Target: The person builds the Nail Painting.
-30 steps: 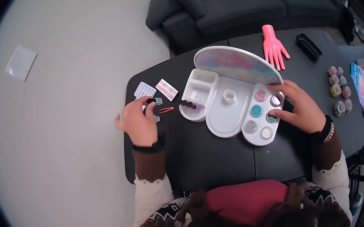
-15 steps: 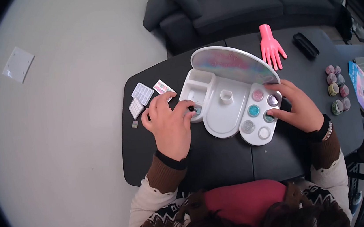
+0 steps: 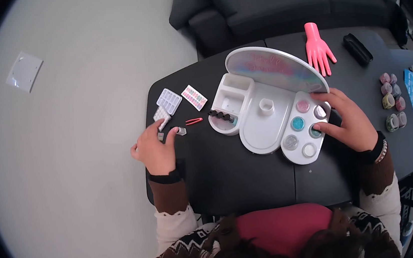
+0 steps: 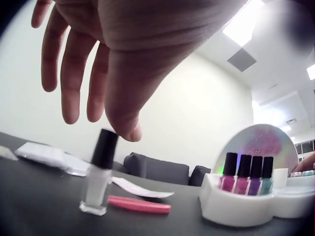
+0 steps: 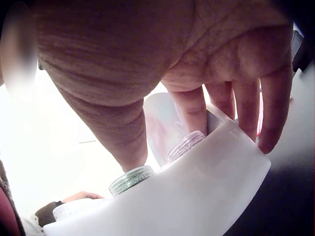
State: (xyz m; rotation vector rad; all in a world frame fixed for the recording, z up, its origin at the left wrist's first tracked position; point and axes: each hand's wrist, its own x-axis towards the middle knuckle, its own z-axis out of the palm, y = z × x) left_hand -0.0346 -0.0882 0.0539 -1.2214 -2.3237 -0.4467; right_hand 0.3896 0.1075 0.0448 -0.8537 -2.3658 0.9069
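Observation:
Fingers spread and hanging down, my left hand [image 3: 154,152] is over a standing clear polish bottle [image 4: 96,184] with a black cap and holds nothing. Red tweezers [image 4: 139,204] lie beside that bottle. The white organizer [image 3: 260,138] has an upright iridescent back panel; several black-capped bottles [image 4: 254,173], pink, purple and teal, stand in its left compartment. My right hand [image 3: 352,124] grips the organizer's right wing, thumb on a green glitter jar [image 5: 131,179] and fingers over the far edge.
Left of the organizer lie a nail sticker sheet [image 3: 194,97] and a white compartment case [image 3: 169,101]. Behind it are a pink model hand [image 3: 318,51] and a black pouch [image 3: 358,49]. Several small jars [image 3: 389,101] stand at the right, near a dark sofa [image 3: 279,3].
My left hand carried a teal bottle rightward to the organizer's left compartment, let it go there, and has moved back left over the clear bottle. My right hand keeps its place.

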